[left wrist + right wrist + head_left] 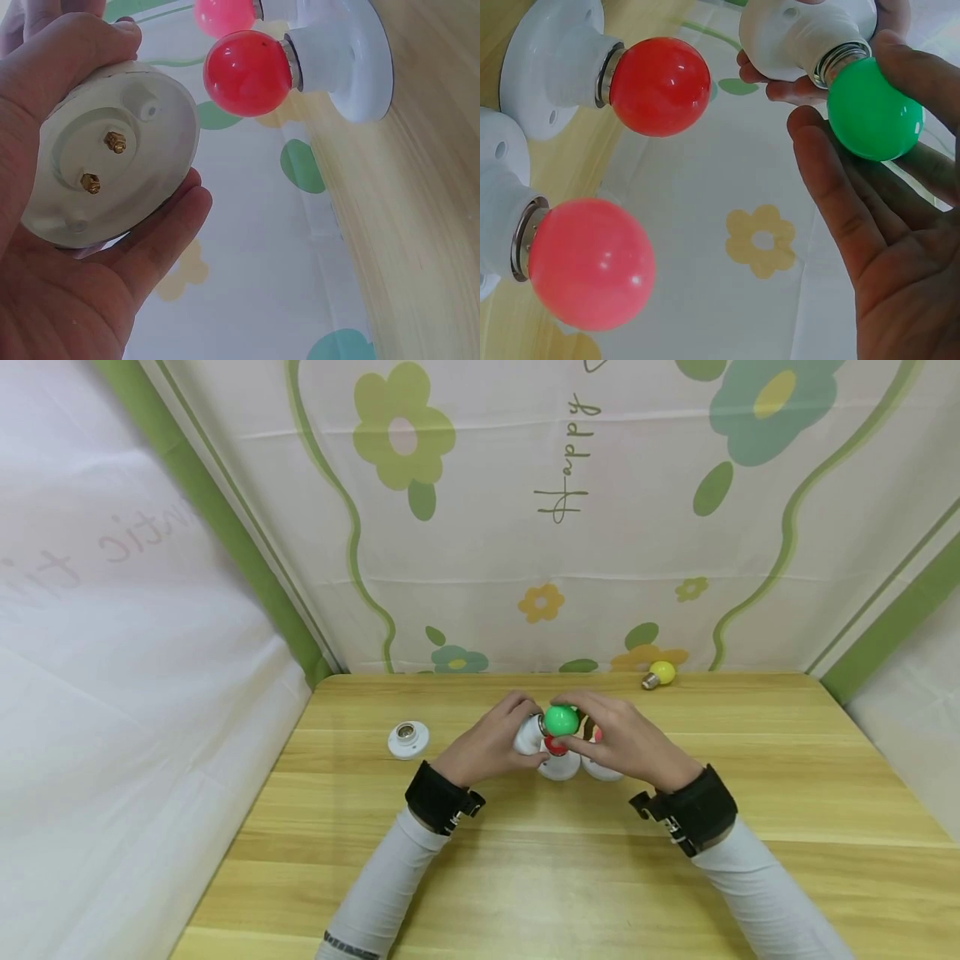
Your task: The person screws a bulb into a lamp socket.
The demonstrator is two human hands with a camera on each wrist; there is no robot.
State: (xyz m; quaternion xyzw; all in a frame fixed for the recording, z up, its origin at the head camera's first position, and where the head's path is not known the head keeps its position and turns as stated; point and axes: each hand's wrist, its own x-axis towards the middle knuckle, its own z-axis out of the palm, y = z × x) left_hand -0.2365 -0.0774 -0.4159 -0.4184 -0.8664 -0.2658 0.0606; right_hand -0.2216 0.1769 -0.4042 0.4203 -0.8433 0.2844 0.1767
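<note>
My left hand (491, 742) grips a white round lamp socket (528, 737) by its base, tilted up off the table; two brass screws show on its underside in the left wrist view. Fingers and thumb of my right hand (630, 739) pinch a green bulb (875, 109), its metal end at the mouth of that socket. How deep the thread sits cannot be told. Just below them a red bulb (660, 86) stands in another white socket (559, 768). Beside it, a pink bulb (592, 264) is fitted in a white socket (602, 771), partly hidden by my right hand.
A white socket without a bulb (408, 740) lies on the table to the left. At the back right edge a yellow bulb (662, 673) lies on its side. A flowered curtain (480, 543) hangs behind the wooden table (525, 877).
</note>
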